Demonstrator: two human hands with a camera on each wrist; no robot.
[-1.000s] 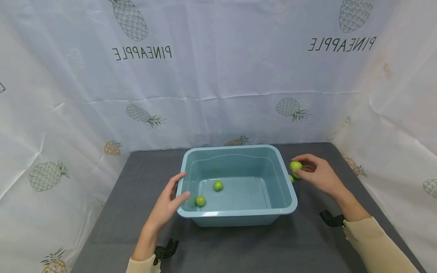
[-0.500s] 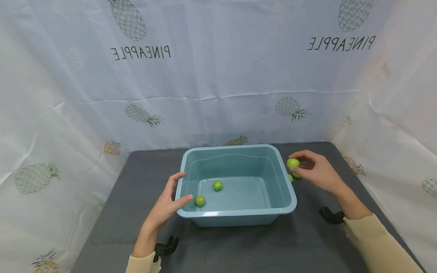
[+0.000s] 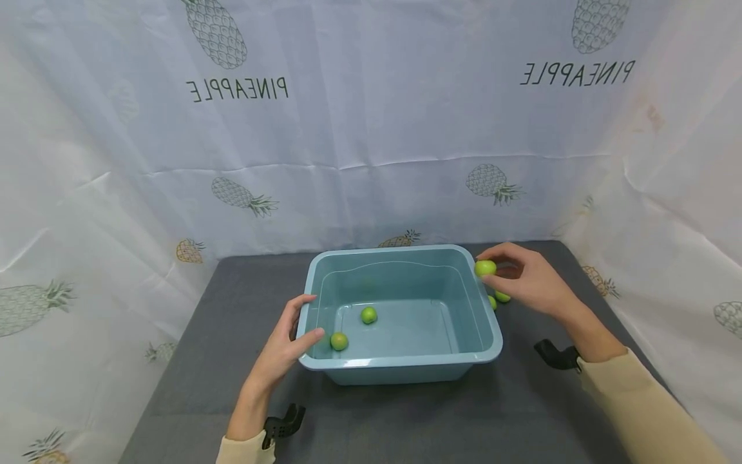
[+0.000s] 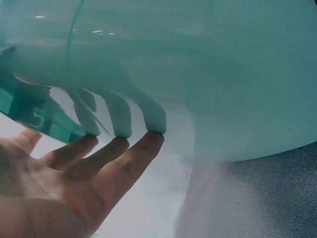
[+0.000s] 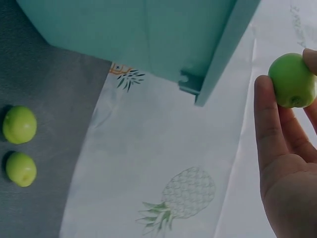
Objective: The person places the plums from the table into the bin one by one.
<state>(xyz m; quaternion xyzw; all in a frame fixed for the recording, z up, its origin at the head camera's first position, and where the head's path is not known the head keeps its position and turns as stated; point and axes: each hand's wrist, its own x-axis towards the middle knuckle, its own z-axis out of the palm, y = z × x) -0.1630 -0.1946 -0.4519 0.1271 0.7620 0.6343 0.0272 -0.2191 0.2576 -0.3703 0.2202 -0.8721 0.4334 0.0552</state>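
A light blue plastic basin stands on the dark grey cloth. At its left side my left hand holds the rim, thumb over the inner side. In the left wrist view, fingertips touch the outer wall. My right hand pinches a small round green fruit, smooth and apple-like, by the basin's far right rim. The right wrist view shows this held fruit between thumb and fingers. Inside the basin lie two green fruits, one near the middle, another near the left wall.
Two more green fruits, one nearer the basin and one under my right hand, lie on the dark cloth right of the basin. A white pineapple-print curtain closes off the back and both sides.
My right hand has lifted the green fruit and carried it left and slightly up, toward the basin's right rim. My left hand stays at the basin, its thumb shifting slightly.
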